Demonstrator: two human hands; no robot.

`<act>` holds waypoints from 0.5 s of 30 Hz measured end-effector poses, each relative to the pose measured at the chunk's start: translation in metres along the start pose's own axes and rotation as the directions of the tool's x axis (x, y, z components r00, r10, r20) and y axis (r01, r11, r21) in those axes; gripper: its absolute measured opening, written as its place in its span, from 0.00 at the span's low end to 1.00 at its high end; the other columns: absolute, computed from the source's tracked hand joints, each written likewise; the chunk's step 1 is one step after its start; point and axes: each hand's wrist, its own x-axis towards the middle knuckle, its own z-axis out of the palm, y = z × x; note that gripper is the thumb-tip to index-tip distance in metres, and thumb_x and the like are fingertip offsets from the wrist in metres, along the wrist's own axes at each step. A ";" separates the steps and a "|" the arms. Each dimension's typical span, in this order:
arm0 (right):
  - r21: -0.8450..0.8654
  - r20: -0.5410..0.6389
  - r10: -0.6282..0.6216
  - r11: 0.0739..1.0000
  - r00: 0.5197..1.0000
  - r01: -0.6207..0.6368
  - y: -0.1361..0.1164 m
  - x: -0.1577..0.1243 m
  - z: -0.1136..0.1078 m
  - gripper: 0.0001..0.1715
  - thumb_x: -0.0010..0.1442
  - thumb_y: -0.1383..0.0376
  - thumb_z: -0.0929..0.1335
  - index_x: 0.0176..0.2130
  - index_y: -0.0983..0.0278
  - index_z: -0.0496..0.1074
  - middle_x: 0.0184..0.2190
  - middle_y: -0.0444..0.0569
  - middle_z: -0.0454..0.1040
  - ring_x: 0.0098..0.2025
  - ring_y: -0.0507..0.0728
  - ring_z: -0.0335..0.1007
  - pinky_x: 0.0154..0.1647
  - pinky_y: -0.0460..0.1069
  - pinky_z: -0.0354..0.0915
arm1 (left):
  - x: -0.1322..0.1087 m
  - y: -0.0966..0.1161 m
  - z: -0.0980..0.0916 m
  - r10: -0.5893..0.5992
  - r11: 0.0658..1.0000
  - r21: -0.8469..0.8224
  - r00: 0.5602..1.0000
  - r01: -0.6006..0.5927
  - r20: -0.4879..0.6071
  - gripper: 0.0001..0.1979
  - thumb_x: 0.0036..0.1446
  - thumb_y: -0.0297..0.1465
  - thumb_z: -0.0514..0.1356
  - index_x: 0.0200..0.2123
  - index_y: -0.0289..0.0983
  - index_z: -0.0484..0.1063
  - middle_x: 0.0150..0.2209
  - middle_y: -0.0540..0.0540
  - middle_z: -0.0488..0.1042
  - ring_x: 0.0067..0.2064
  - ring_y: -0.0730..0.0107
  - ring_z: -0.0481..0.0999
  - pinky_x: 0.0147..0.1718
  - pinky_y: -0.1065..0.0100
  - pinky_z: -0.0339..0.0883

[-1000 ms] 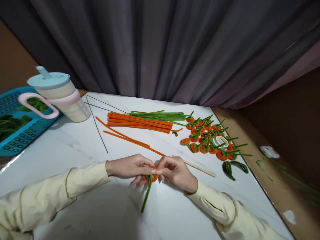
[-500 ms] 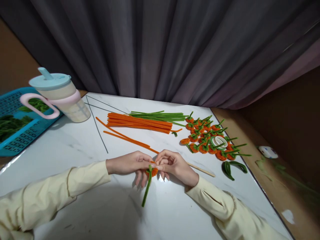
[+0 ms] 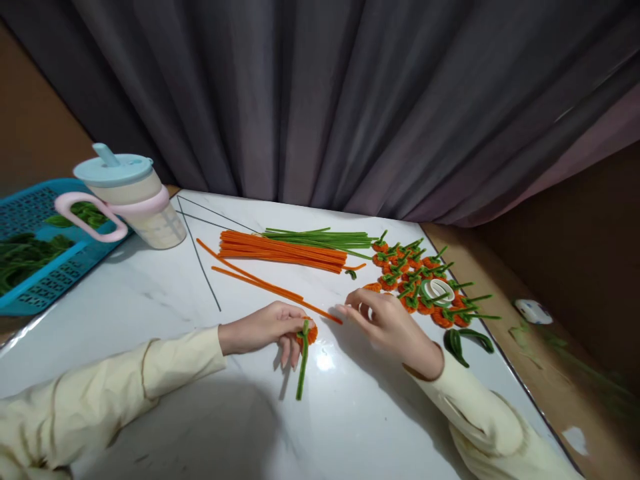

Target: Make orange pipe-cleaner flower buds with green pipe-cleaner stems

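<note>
My left hand (image 3: 267, 327) pinches a small orange pipe-cleaner flower (image 3: 311, 333) whose green stem (image 3: 303, 363) hangs down towards me over the white table (image 3: 150, 313). My right hand (image 3: 393, 327) hovers to the right of it with its fingers spread and nothing in them, close to the end of a loose orange pipe cleaner (image 3: 270, 288). Just beyond the right hand lies a heap of finished orange flowers with green stems (image 3: 425, 283).
A bundle of orange pipe cleaners (image 3: 283, 250) and green ones (image 3: 325, 235) lies at the table's middle back. A lidded cup with a pink handle (image 3: 127, 197) and a blue basket (image 3: 37, 243) stand at the left. Thin wires (image 3: 200, 257), two green leaves (image 3: 463, 341) and a dark curtain are also in view.
My right hand has let go of the flower and moved right and away towards the heap. The left hand keeps hold of the flower. The view has shifted slightly.
</note>
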 end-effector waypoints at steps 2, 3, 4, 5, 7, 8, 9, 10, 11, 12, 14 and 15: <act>-0.304 0.054 -0.046 0.951 0.997 0.060 0.002 -0.003 -0.008 0.08 0.59 0.63 0.65 0.29 0.64 0.66 0.26 0.46 0.69 0.23 0.51 0.63 0.21 0.45 0.54 | -0.001 0.001 0.002 0.020 1.000 -0.002 0.999 -0.020 -0.035 0.15 0.58 0.39 0.57 0.28 0.33 0.65 0.20 0.48 0.73 0.16 0.76 0.71 0.13 0.77 0.62; -0.393 0.091 -0.053 0.916 0.994 0.085 0.003 -0.005 -0.009 0.05 0.58 0.65 0.65 0.30 0.64 0.66 0.29 0.48 0.70 0.26 0.52 0.66 0.22 0.45 0.54 | -0.001 0.002 0.003 0.026 1.000 0.000 0.998 -0.026 -0.052 0.15 0.58 0.39 0.57 0.27 0.33 0.65 0.19 0.48 0.73 0.16 0.77 0.70 0.13 0.77 0.62; -0.453 0.122 -0.057 0.885 0.991 0.106 0.004 -0.008 -0.009 0.01 0.56 0.68 0.66 0.32 0.64 0.67 0.32 0.49 0.71 0.30 0.54 0.68 0.23 0.45 0.56 | -0.002 0.002 0.004 0.030 1.000 0.003 0.997 -0.030 -0.069 0.16 0.58 0.40 0.56 0.27 0.33 0.65 0.18 0.49 0.72 0.15 0.78 0.69 0.13 0.77 0.61; -0.497 0.147 -0.060 0.859 0.987 0.126 0.006 -0.010 -0.009 0.04 0.55 0.70 0.66 0.34 0.64 0.67 0.34 0.51 0.71 0.34 0.56 0.69 0.25 0.46 0.58 | -0.002 0.002 0.005 0.033 0.999 0.005 0.996 -0.033 -0.085 0.16 0.58 0.40 0.56 0.27 0.33 0.65 0.17 0.49 0.72 0.15 0.78 0.68 0.13 0.77 0.61; -0.556 0.177 -0.057 0.818 0.983 0.148 0.009 -0.015 -0.006 0.11 0.51 0.74 0.66 0.36 0.64 0.67 0.36 0.53 0.71 0.39 0.59 0.69 0.28 0.47 0.60 | -0.003 0.001 0.005 0.042 0.999 0.005 0.993 -0.042 -0.108 0.16 0.58 0.41 0.56 0.27 0.33 0.64 0.16 0.50 0.71 0.14 0.79 0.67 0.13 0.78 0.60; -0.577 0.182 -0.048 0.803 0.982 0.146 0.012 -0.017 -0.004 0.12 0.50 0.76 0.66 0.36 0.64 0.67 0.35 0.53 0.71 0.39 0.59 0.69 0.28 0.47 0.61 | -0.003 0.000 0.005 0.049 0.999 0.006 0.992 -0.049 -0.117 0.17 0.58 0.42 0.56 0.27 0.33 0.64 0.16 0.50 0.71 0.14 0.79 0.67 0.13 0.78 0.60; -0.591 0.180 -0.036 0.795 0.983 0.137 0.014 -0.019 -0.002 0.12 0.50 0.76 0.65 0.36 0.64 0.67 0.34 0.52 0.71 0.37 0.59 0.69 0.28 0.47 0.61 | -0.003 -0.001 0.005 0.059 0.998 0.007 0.990 -0.058 -0.125 0.17 0.58 0.42 0.56 0.27 0.33 0.63 0.16 0.50 0.71 0.14 0.79 0.67 0.14 0.77 0.60; -0.600 0.171 -0.021 0.791 0.985 0.121 0.016 -0.021 0.000 0.12 0.51 0.77 0.64 0.36 0.64 0.67 0.33 0.51 0.71 0.36 0.58 0.69 0.27 0.47 0.60 | -0.003 -0.003 0.005 0.070 0.998 0.010 0.988 -0.070 -0.134 0.18 0.57 0.43 0.56 0.27 0.34 0.63 0.16 0.49 0.71 0.14 0.78 0.67 0.14 0.77 0.60; -0.603 0.157 -0.004 0.792 0.988 0.099 0.018 -0.024 0.003 0.11 0.53 0.77 0.62 0.35 0.64 0.67 0.31 0.51 0.71 0.34 0.58 0.69 0.26 0.47 0.60 | -0.002 -0.005 0.005 0.085 0.996 0.015 0.985 -0.084 -0.147 0.18 0.57 0.44 0.56 0.27 0.34 0.63 0.16 0.49 0.71 0.14 0.78 0.67 0.14 0.77 0.60; -0.598 0.139 0.012 0.798 0.990 0.074 0.019 -0.027 0.005 0.11 0.55 0.77 0.61 0.35 0.64 0.67 0.31 0.51 0.71 0.33 0.58 0.69 0.26 0.48 0.59 | -0.002 -0.006 0.006 0.100 0.995 0.022 0.981 -0.097 -0.165 0.19 0.57 0.45 0.56 0.27 0.34 0.63 0.16 0.49 0.71 0.14 0.77 0.68 0.14 0.76 0.60; -0.545 0.112 0.044 0.838 0.993 0.025 0.020 -0.032 0.009 0.11 0.58 0.75 0.58 0.36 0.65 0.66 0.32 0.51 0.70 0.32 0.58 0.69 0.26 0.49 0.60 | -0.002 -0.007 0.007 0.138 0.990 0.053 0.965 -0.130 -0.222 0.19 0.56 0.46 0.56 0.27 0.35 0.62 0.17 0.49 0.72 0.16 0.76 0.68 0.15 0.76 0.60; -0.489 0.103 0.059 0.872 0.993 -0.001 0.020 -0.034 0.009 0.11 0.59 0.74 0.58 0.36 0.65 0.66 0.32 0.51 0.70 0.31 0.57 0.69 0.27 0.49 0.60 | -0.002 -0.006 0.009 0.169 0.985 0.085 0.949 -0.151 -0.268 0.19 0.57 0.46 0.56 0.27 0.35 0.62 0.18 0.48 0.72 0.16 0.76 0.68 0.15 0.75 0.60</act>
